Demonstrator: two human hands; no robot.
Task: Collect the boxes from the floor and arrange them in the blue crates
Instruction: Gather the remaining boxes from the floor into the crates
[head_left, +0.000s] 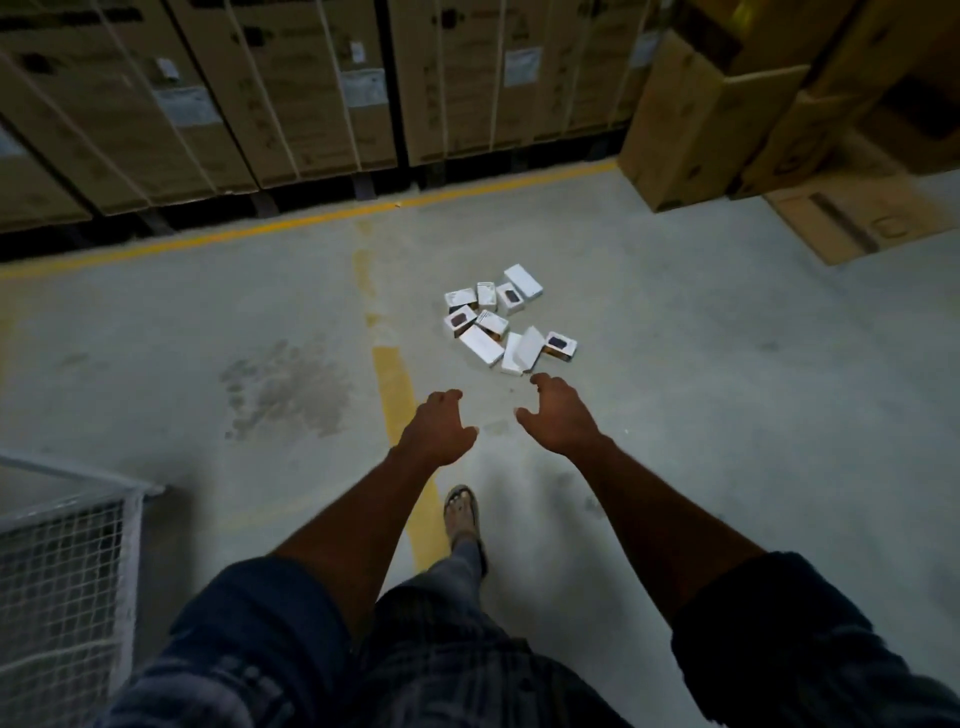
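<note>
Several small white boxes (506, 319) lie in a loose pile on the grey concrete floor ahead of me; some show a dark picture on top. My left hand (439, 428) and my right hand (558, 415) reach forward side by side, short of the pile and above the floor. Both have loosely curled fingers and hold nothing. The right hand's fingertips are nearest the pile's front edge. No blue crate is in view.
A wire-mesh cage (67, 566) stands at lower left. Tall strapped cartons on pallets (291, 93) line the far side behind a yellow floor line (322, 215). Brown cartons (727, 114) are stacked at upper right. My sandalled foot (462, 514) steps along a yellow stripe.
</note>
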